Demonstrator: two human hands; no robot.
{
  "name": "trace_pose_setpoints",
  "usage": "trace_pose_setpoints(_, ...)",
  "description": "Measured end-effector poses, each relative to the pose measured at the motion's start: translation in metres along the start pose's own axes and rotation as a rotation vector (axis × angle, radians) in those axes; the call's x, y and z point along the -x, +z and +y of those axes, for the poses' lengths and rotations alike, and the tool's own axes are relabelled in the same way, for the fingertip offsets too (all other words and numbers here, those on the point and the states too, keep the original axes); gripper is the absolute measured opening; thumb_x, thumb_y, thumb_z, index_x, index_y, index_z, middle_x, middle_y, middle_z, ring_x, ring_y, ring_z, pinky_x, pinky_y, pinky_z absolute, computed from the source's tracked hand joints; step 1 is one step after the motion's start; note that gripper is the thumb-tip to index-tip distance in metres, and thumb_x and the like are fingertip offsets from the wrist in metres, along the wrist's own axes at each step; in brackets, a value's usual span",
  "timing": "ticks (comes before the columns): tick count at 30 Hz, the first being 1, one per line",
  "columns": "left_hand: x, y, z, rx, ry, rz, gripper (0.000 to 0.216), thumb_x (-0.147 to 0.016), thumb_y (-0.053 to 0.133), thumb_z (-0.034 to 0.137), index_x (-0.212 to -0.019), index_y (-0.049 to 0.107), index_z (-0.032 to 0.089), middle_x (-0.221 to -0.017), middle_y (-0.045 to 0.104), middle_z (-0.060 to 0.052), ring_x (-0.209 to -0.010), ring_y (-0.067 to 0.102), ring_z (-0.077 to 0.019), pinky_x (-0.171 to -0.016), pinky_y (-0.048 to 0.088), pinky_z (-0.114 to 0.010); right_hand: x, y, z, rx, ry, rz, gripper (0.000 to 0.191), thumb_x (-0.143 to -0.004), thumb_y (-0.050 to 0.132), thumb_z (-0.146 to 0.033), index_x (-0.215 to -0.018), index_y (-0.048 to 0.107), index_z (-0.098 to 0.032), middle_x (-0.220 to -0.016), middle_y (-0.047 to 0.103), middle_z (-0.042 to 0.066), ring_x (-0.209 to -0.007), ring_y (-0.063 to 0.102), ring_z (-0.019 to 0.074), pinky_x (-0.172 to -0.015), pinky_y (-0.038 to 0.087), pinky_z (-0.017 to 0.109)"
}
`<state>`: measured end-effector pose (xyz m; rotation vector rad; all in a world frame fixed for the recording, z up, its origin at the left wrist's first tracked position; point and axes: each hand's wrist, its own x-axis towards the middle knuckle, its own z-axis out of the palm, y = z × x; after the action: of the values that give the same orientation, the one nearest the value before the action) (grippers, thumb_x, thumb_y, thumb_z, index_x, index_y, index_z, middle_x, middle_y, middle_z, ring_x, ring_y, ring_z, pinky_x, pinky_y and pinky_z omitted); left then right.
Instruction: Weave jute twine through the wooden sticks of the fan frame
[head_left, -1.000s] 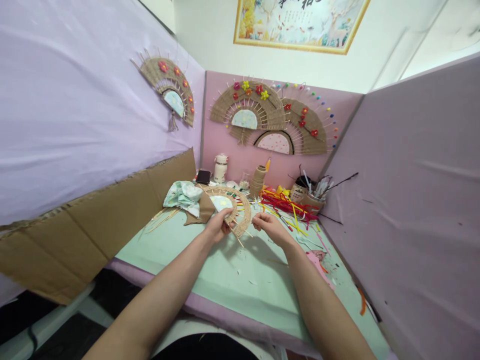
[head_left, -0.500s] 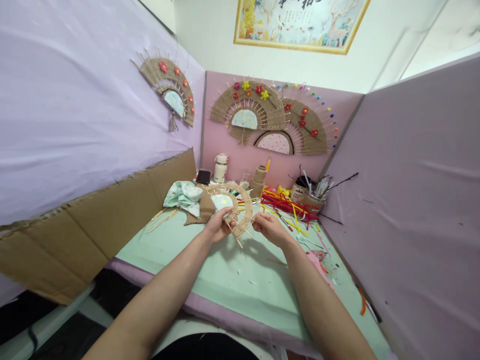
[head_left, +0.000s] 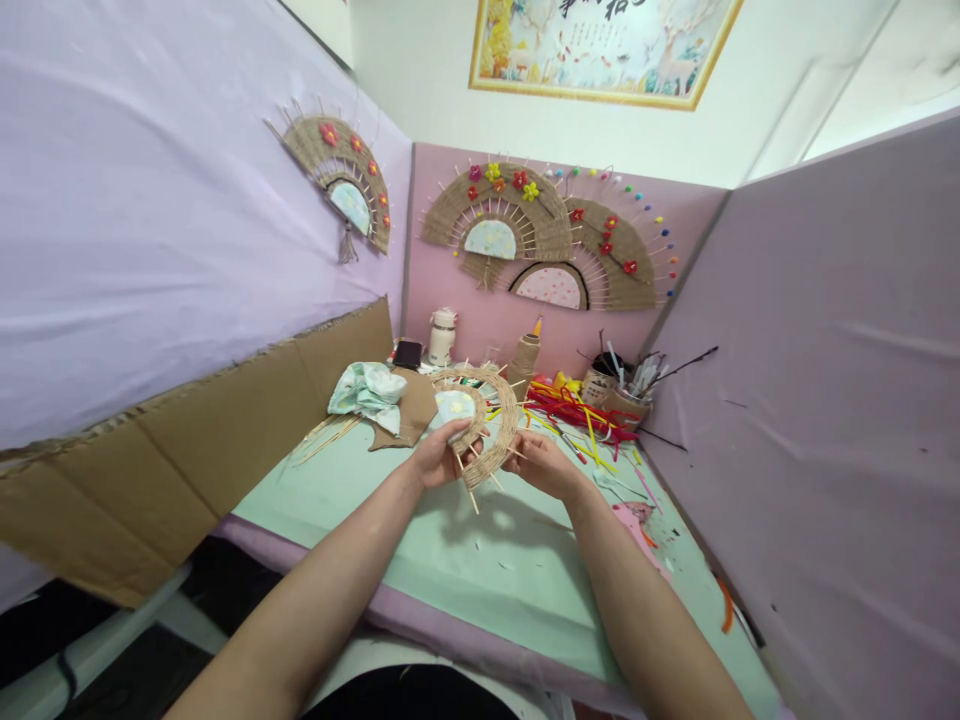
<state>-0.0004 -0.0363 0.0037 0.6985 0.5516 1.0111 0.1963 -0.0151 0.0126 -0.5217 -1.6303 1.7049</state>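
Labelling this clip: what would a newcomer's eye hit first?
Likely the flower-decked fans on the pink back panel, and another fan on the left wall. Next, the twine fan in the left hand above the table, right hand at its outer edge. Then the red and yellow strands heaped at back right.

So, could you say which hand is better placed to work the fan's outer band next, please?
Probably the right hand: it is at the outer band, while the left hand grips the fan's inner part.

fan [head_left: 507, 425]: tan | centre [head_left: 454, 405]: pale-blue, patterned | tablecloth [head_left: 450, 550]: mint-green
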Motion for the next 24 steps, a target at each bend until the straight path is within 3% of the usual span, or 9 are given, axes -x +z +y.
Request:
trace_pose_setpoints(5,0.001,-0.002,-0.002,-0.072,0.004,-0.060,0.029,-0.077,0.055,0.038,-0.086,0.064,0.012,-0.064,0.058,-0.004,-0.054,0.054,-0.0119,-0.057,0.043,-0.024,0.001,0.000,0.003,0.059,0.039,0.010,0.043,-0.057,0.073,-0.057,-0.071,0.061,-0.018,-0.069,0.056,0.004,-0.067,0.050,0.0157,-0.070,0.042,0.033)
trace_pose_setpoints(11,0.001,-0.004,-0.003,-0.070,-0.004,-0.073,0.031,-0.076,0.057,0.039,-0.086,0.065,0.011,-0.068,0.061,-0.006,-0.062,0.058,-0.0150,-0.066,0.045,-0.027,-0.003,-0.001,0.006,0.156,-0.024,0.039,0.036,-0.062,0.071,-0.051,-0.075,0.065,-0.018,-0.072,0.058,0.003,-0.063,0.045,0.0130,-0.064,0.039,0.029)
trace_pose_setpoints(18,0.002,0.000,-0.002,-0.055,0.019,-0.047,0.028,-0.077,0.056,0.037,-0.089,0.065,0.013,-0.069,0.062,-0.006,-0.062,0.059,-0.0151,-0.064,0.045,-0.027,-0.009,-0.008,0.011,0.236,-0.060,0.075,0.034,-0.067,0.067,-0.050,-0.072,0.064,-0.017,-0.065,0.054,0.001,-0.062,0.045,0.0126,-0.064,0.038,0.028)
trace_pose_setpoints(24,0.005,0.002,-0.001,-0.044,-0.078,-0.094,0.033,-0.081,0.052,0.037,-0.104,0.061,0.015,-0.082,0.066,-0.008,-0.069,0.062,-0.0163,-0.067,0.047,-0.028,-0.016,-0.016,0.019,0.375,-0.061,0.189,0.039,-0.076,0.054,-0.056,-0.084,0.062,-0.018,-0.067,0.058,0.003,-0.064,0.052,0.0149,-0.064,0.042,0.029)
